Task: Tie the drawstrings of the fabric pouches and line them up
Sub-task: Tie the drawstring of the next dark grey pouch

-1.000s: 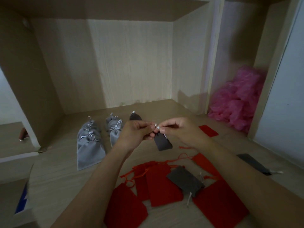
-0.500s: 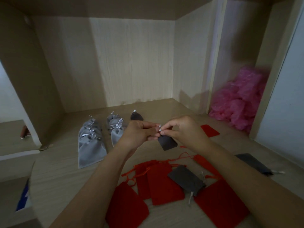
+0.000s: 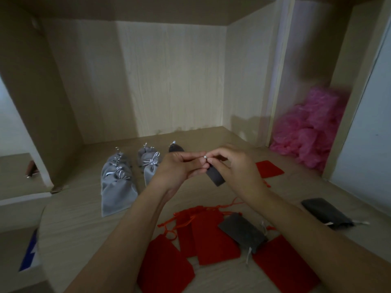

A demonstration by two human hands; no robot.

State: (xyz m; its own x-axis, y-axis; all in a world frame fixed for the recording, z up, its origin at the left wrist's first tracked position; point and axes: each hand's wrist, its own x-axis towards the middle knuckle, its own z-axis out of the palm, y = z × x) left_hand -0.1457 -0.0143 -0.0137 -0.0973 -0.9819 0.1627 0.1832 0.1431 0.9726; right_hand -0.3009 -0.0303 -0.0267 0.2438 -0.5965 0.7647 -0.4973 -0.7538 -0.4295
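Five red pouches (image 3: 213, 237) lie loose on the tabletop (image 3: 74, 225). About five tied light-grey pouches (image 3: 118, 187) sit in two rows behind, and three dark pouches (image 3: 243, 231) lie apart. Left grip (image 3: 179, 166) and right grip (image 3: 237, 168) each pinch the drawstring (image 3: 205, 157) of a fourth dark pouch (image 3: 215, 176), held above the tabletop.

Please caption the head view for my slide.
Left hand and right hand pinch the drawstring of a dark pouch; tied grey pouches lie nearby.

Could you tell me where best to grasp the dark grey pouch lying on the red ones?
Pinch the dark grey pouch at its near-right end, where the silver cords stick out, from above. It lies flat on the red pouches, so that end probably gives the easiest grip.
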